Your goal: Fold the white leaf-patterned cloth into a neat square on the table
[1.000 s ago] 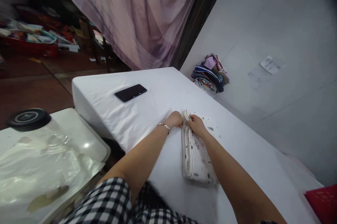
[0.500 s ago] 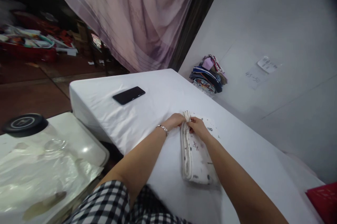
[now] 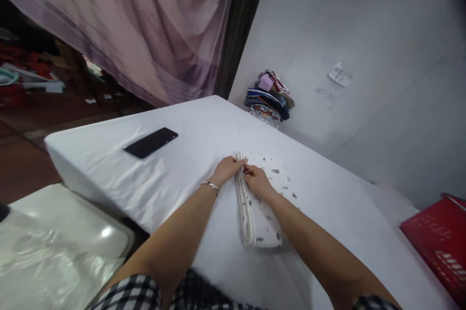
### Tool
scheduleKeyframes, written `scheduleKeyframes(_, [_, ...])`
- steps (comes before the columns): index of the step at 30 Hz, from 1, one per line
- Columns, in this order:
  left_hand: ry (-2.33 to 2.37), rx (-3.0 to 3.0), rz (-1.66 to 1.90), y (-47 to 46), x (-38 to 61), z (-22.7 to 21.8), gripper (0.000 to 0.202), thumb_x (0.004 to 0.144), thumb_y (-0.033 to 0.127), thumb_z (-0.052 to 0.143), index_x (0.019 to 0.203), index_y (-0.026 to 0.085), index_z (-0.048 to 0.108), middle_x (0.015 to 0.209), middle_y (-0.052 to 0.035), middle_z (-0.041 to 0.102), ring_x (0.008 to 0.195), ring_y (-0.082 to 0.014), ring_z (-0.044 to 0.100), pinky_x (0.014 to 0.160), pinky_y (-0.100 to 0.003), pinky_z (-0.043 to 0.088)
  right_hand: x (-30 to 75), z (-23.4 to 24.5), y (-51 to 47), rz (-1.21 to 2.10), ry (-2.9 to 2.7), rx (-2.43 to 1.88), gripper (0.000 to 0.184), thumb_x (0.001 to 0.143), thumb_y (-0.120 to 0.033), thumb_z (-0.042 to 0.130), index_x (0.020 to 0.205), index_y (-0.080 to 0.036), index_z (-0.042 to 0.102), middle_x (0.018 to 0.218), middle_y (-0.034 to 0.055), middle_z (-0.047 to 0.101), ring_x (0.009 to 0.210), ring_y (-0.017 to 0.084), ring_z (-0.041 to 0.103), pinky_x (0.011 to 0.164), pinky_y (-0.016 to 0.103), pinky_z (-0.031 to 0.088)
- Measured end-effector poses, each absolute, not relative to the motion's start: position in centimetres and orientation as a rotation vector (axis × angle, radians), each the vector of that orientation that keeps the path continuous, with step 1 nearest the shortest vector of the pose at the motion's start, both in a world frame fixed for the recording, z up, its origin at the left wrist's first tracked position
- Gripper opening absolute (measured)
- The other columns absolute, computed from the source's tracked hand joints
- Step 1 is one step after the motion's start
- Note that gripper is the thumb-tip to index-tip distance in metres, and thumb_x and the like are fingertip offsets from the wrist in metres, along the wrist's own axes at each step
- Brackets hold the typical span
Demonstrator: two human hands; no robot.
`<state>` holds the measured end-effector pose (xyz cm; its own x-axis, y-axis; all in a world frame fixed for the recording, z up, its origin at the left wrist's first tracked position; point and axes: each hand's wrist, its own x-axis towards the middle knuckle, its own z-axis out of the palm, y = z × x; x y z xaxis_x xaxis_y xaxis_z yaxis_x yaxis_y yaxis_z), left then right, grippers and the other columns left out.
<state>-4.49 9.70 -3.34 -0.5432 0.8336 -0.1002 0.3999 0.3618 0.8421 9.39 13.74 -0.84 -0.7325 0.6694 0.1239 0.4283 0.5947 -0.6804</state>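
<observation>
A folded white cloth with small dark prints lies on the white-covered table, its layered edge towards the left. My left hand, with a silver bracelet at the wrist, pinches the far end of those layers. Close beside it, my right hand grips the same edge from the right, its fingertips partly hidden. More of the printed white fabric spreads flat beyond and right of my right hand. To the left of the hands lies a black phone.
Folded clothes are stacked at the table's far edge by the grey wall. A red bag sits at the right. Clear plastic covers a lower white surface at left. A pink curtain hangs behind.
The view has turned right, so most things sit further left and more of the red bag shows. Both hands stay at the cloth's far end; my left thumb now lies across the layers.
</observation>
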Motion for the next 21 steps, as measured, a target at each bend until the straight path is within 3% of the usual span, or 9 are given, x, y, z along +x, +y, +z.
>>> scheduleKeyframes(6, [2.157, 1.109, 1.05, 10.1, -4.6, -3.6, 0.035, 0.076, 0.047, 0.052, 0.076, 0.014, 0.064, 0.079, -0.0087, 0.068, 0.075, -0.0188, 0.06, 0.059, -0.023, 0.035, 11.6, -0.2, 11.5, 0.745, -2.694, -0.706, 0.041, 0.071, -0.014, 0.046, 0.107, -0.021, 0.064, 0.126, 0.0045, 0.053, 0.118, 0.019, 0.045, 0.102, 0.032, 0.032])
scheduleKeyframes(10, [2.171, 1.135, 1.061, 10.1, -4.6, -3.8, 0.033, 0.078, 0.045, 0.052, 0.076, 0.015, 0.064, 0.084, -0.0087, 0.068, 0.077, -0.0189, 0.06, 0.062, -0.024, 0.036, 14.0, 0.2, 12.9, 0.612, -2.677, -0.79, 0.044, 0.079, -0.021, 0.043, 0.121, -0.019, 0.055, 0.135, 0.0068, 0.045, 0.126, 0.018, 0.037, 0.105, 0.035, 0.027])
scheduleKeyframes(13, [2.14, 1.097, 1.122, 10.0, -4.5, -4.0, 0.031, 0.076, 0.046, 0.054, 0.077, 0.016, 0.064, 0.085, -0.0069, 0.069, 0.077, -0.0183, 0.06, 0.063, -0.024, 0.037, 15.7, -0.4, 15.0, 0.412, -2.724, -1.012, 0.052, 0.085, -0.036, 0.041, 0.133, -0.017, 0.041, 0.143, 0.0091, 0.033, 0.134, 0.023, 0.021, 0.108, 0.043, 0.015])
scheduleKeyframes(16, [2.093, 1.095, 1.218, 9.9, -4.1, -4.0, 0.029, 0.075, 0.046, 0.056, 0.077, 0.018, 0.063, 0.083, -0.0049, 0.069, 0.076, -0.0173, 0.06, 0.065, -0.023, 0.039, 16.9, -1.7, 16.4, 0.372, -2.838, -1.189, 0.061, 0.088, -0.049, 0.03, 0.139, -0.015, 0.029, 0.148, 0.0094, 0.019, 0.136, 0.023, 0.01, 0.108, 0.044, 0.009])
scheduleKeyframes(21, [2.036, 1.141, 1.353, 9.8, -3.2, -3.5, 0.027, 0.075, 0.044, 0.054, 0.079, 0.018, 0.061, 0.084, -0.0026, 0.067, 0.076, -0.0153, 0.06, 0.069, -0.023, 0.042, 17.3, -3.1, 16.8, 0.317, -2.868, -1.197, 0.062, 0.089, -0.052, 0.024, 0.14, -0.017, 0.026, 0.149, 0.0077, 0.014, 0.137, 0.021, 0.006, 0.108, 0.041, 0.006])
